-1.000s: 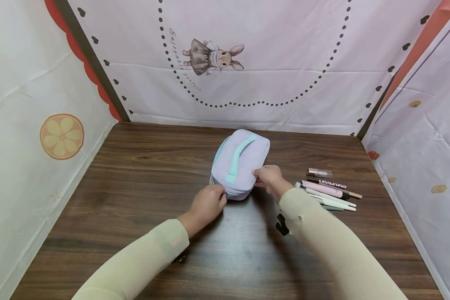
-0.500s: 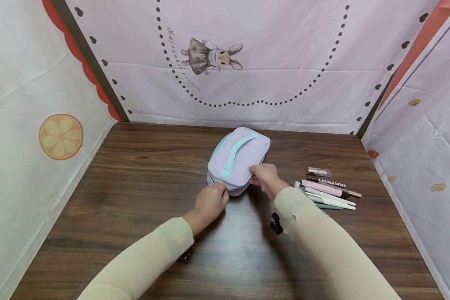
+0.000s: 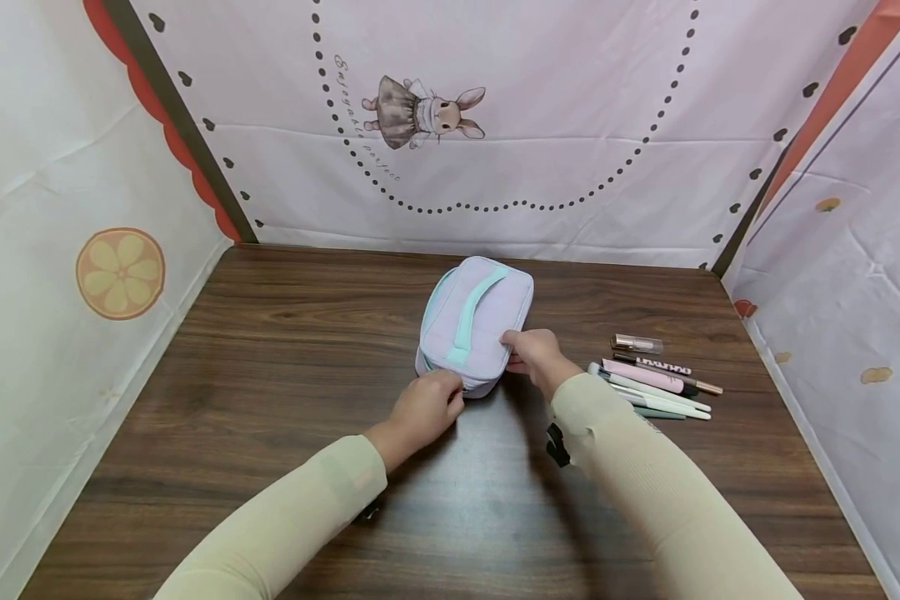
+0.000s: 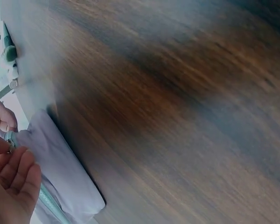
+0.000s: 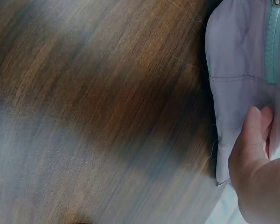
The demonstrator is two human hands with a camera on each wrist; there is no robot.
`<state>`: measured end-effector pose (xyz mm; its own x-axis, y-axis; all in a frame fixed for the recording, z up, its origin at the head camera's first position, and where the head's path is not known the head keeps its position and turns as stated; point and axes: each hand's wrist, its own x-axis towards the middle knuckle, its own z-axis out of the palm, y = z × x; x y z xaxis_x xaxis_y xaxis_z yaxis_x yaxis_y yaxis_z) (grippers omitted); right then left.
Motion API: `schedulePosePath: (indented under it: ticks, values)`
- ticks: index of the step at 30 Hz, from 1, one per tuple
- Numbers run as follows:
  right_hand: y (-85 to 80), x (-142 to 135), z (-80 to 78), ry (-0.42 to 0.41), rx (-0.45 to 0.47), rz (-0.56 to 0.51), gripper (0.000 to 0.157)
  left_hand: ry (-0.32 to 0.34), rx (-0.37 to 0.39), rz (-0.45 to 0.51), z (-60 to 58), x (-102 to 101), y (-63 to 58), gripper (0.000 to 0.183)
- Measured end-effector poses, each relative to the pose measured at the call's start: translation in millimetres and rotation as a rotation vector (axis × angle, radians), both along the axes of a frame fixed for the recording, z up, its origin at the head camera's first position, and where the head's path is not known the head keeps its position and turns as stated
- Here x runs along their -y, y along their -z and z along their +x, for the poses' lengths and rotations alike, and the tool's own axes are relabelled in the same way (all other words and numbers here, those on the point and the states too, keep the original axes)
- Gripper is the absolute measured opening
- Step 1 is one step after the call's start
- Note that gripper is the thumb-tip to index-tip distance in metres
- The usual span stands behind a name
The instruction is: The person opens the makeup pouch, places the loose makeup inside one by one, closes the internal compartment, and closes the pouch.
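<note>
Hand (image 5: 259,169) gripping lilac pouch (image 5: 233,100), teal zipper (image 5: 272,51), tabletop (image 5: 102,112)

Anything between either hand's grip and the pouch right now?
Nothing visible: the left hand pinches the zipper of the pouch, and the right hand holds its right side. The loose slim items lie apart, off to the right.

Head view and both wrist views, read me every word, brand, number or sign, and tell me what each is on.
"Enjoyable perfect": back cloth, running sideways beside the printed rabbit.
Pink tube: marks too small to read.
Patterned pen: marks too small to tell.
Lilac pouch: no lettering visible.
</note>
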<state>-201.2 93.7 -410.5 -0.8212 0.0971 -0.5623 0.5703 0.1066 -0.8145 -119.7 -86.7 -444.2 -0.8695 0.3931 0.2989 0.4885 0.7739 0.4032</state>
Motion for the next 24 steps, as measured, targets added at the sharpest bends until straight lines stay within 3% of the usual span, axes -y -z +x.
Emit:
schedulePosePath:
  ticks: [7,15,19,24]
  values:
    - [3.7,-2.7,-3.7,-0.003,0.010,-0.007,0.029,0.068,0.048,0.003,1.5,5.5,0.7,0.020]
    - [4.8,-5.2,-4.9,-0.013,0.010,-0.021,0.011,0.130,0.076,0.005,1.7,11.7,1.4,0.016]
    - [4.2,-5.1,-4.1,-0.024,0.028,-0.046,0.011,0.093,0.063,0.008,2.9,15.8,2.6,0.016]
    - [2.8,-4.5,-3.7,-0.043,0.069,-0.104,0.008,-0.029,0.080,0.004,4.4,23.0,4.8,0.019]
